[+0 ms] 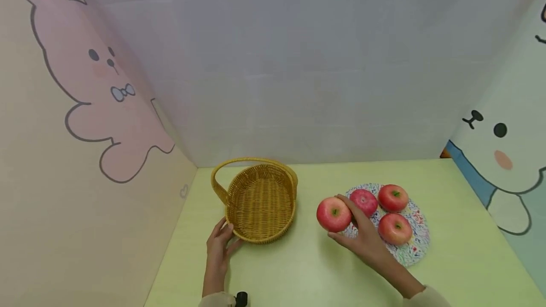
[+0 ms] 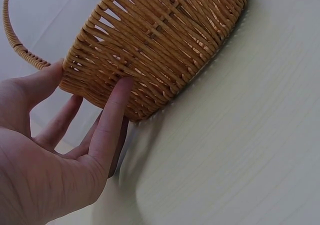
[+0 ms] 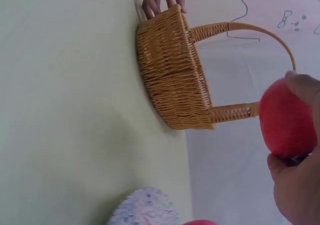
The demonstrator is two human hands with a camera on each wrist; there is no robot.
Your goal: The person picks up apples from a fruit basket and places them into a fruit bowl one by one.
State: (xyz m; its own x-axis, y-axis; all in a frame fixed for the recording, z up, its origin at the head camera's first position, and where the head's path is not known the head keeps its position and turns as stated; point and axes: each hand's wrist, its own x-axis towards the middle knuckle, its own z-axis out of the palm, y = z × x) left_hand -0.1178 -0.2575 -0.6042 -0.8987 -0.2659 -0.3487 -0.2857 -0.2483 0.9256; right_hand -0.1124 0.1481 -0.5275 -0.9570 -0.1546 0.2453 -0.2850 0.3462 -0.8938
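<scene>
A round wicker basket with a tall arched handle sits on the table's left side, nothing inside it. My left hand holds its near-left edge, one fingertip on the rim and another digit against the woven outer wall. To the basket's right, my right hand grips a red apple between thumb and fingers, raised above the table. In the right wrist view that apple overlaps the basket's handle. Beyond the hand, more apples rest on a round, multicoloured patterned mat.
The pale yellow table runs back to a whitish cloth backdrop. A side panel with a pink rabbit borders it on the left, another with a white cartoon animal on the right.
</scene>
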